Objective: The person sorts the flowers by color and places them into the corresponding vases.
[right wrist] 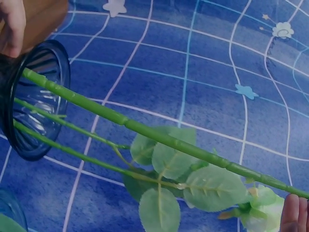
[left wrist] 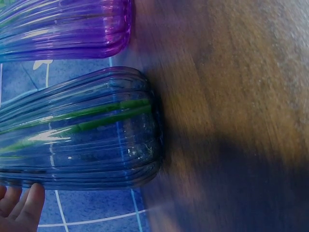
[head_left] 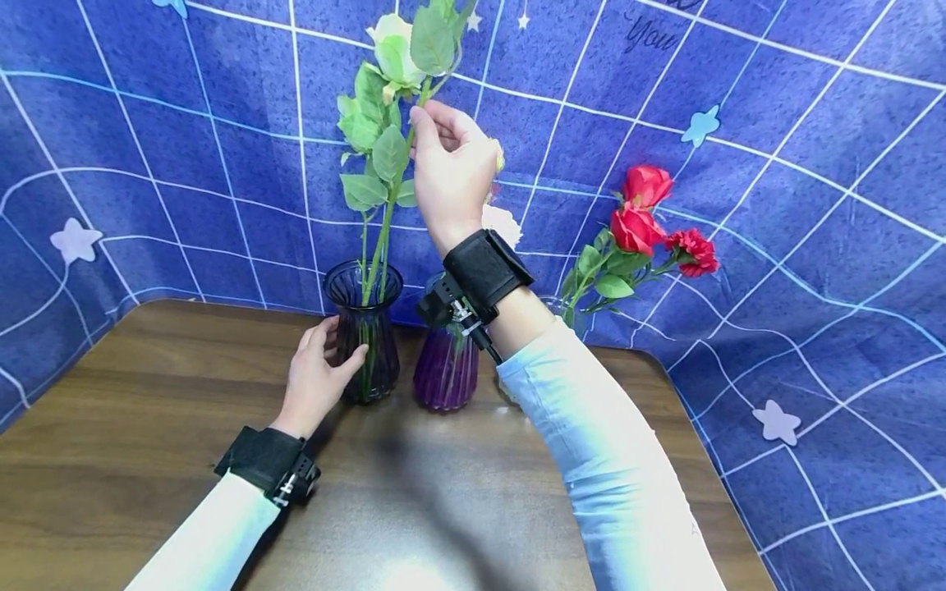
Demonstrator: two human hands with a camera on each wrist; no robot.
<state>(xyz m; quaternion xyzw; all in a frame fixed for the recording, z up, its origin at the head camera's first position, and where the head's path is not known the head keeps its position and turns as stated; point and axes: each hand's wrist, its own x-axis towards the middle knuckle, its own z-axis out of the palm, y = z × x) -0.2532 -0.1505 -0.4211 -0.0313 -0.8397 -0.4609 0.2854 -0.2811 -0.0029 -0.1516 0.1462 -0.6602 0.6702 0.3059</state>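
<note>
My left hand (head_left: 314,377) holds the dark blue ribbed glass vase (head_left: 380,373) round its left side, thumb across the front. In the left wrist view, green stems (left wrist: 111,118) reach down to the bottom of the upright vase. Above its mouth, my right hand (head_left: 451,164) pinches a green flower stem (right wrist: 169,141) between thumb and fingers, high up near the leaves. That thick stem leans in the vase's flared rim (right wrist: 65,72). Beside it stands a white rose (head_left: 397,53) with broad leaves (head_left: 389,153), its thinner stems also in the vase.
A purple ribbed vase (head_left: 446,377) stands close to the right of the dark one, partly behind my right wrist. Red flowers (head_left: 637,228) lean from a clear vase farther right, mostly hidden by my sleeve. A blue patterned cloth (head_left: 222,164) hangs behind the wooden table (head_left: 133,394).
</note>
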